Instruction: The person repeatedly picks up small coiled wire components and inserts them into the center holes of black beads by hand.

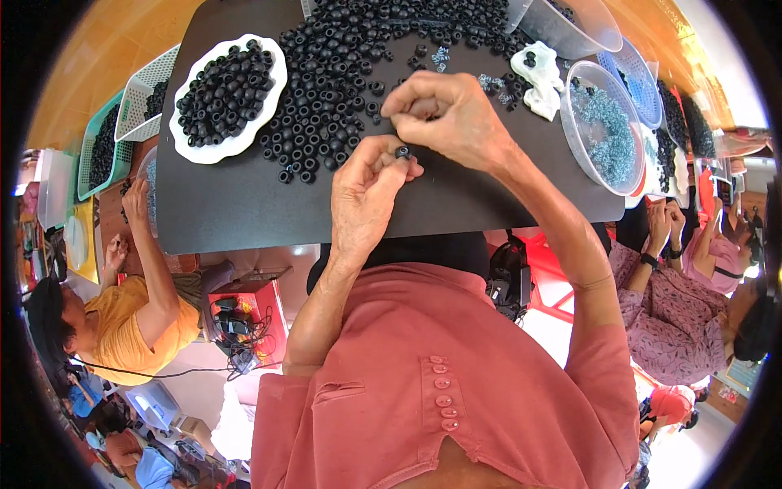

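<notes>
Between the thumb and fingers of my left hand [365, 191] is a small black hollow cap [402, 152], its round opening facing up. Just above it, my right hand [448, 114] is closed in a pinch; whatever its fingertips may hold is hidden. The two hands are close together over the dark table [244, 216]. A large pile of similar black caps [322, 122] spreads beyond them and to the left. Several tiny clear-blue pieces [441, 57] lie on the table past my right hand.
A white scalloped plate [278, 90] full of black caps is at the left. On the right are a clear bowl [574, 147] of clear-blue pieces, a crumpled white wad [542, 94], a clear tub [582, 33] and a blue basket [639, 81]. Co-workers sit on both sides.
</notes>
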Demonstrator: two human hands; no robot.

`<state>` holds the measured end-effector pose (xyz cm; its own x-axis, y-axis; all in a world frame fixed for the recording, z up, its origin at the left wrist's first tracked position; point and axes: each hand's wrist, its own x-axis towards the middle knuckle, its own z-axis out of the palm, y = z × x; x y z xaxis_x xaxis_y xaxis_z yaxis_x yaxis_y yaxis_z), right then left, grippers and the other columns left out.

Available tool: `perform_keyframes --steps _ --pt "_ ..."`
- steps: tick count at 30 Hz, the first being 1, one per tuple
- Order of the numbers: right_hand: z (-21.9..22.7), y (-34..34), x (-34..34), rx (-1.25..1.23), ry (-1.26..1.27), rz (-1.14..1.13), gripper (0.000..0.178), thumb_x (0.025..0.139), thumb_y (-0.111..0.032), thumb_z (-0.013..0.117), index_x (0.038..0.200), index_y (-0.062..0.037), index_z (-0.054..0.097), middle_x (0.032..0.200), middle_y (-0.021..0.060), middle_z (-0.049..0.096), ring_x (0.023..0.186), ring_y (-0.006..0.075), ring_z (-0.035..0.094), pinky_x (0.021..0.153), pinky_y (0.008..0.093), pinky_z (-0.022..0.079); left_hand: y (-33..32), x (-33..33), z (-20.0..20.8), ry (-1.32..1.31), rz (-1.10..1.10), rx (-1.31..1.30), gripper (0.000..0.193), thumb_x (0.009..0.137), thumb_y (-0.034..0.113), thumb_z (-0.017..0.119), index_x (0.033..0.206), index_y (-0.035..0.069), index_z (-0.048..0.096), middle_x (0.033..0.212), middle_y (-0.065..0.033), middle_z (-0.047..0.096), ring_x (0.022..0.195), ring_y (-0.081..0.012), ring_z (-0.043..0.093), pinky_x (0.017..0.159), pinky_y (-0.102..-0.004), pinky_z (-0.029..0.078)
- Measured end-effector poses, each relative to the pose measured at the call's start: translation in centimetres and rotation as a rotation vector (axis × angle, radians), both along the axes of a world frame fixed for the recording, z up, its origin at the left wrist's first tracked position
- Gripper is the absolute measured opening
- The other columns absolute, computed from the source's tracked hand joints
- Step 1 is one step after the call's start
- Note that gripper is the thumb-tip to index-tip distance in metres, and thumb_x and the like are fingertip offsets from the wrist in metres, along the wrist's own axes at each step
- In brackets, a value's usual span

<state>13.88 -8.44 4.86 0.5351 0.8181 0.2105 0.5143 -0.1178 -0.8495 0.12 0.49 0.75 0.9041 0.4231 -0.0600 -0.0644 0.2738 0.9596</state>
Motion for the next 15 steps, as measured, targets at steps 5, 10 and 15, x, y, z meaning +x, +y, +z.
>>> perform_keyframes --steps 5,10,15 --pt "-1.7 -1.3 -0.8 0.142 0.434 0.088 0.012 0.084 -0.002 0.06 0.091 0.006 0.065 0.078 0.0087 0.065 0.062 0.0124 0.063 0.06 0.0251 0.052 -0.1 0.0 0.0 -0.017 0.014 0.015 0.014 0.089 0.0 0.051 0.101 -0.002 0.058 0.082 -0.0022 0.06 0.082 -0.0107 0.062 0.079 -0.0249 0.051" --pt "-2.0 -2.1 -0.7 0.147 0.497 0.109 0.014 0.087 -0.003 0.059 0.098 0.005 0.065 0.078 0.0072 0.066 0.067 0.0108 0.063 0.066 0.025 0.052 -0.1 0.0 -0.1 -0.014 0.022 0.044 0.014 0.089 -0.001 0.05 0.1 -0.002 0.058 0.083 -0.0027 0.061 0.082 -0.0108 0.062 0.079 -0.0252 0.05" --pt "-1.7 -2.6 -1.0 0.148 0.495 0.078 0.014 0.087 -0.003 0.06 0.098 0.0039 0.065 0.081 0.006 0.067 0.074 0.009 0.062 0.07 0.0242 0.052 -0.1 0.1 0.0 -0.012 0.032 0.043 0.013 0.088 -0.001 0.05 0.099 -0.003 0.058 0.083 -0.0035 0.062 0.081 -0.0108 0.062 0.079 -0.0257 0.051"
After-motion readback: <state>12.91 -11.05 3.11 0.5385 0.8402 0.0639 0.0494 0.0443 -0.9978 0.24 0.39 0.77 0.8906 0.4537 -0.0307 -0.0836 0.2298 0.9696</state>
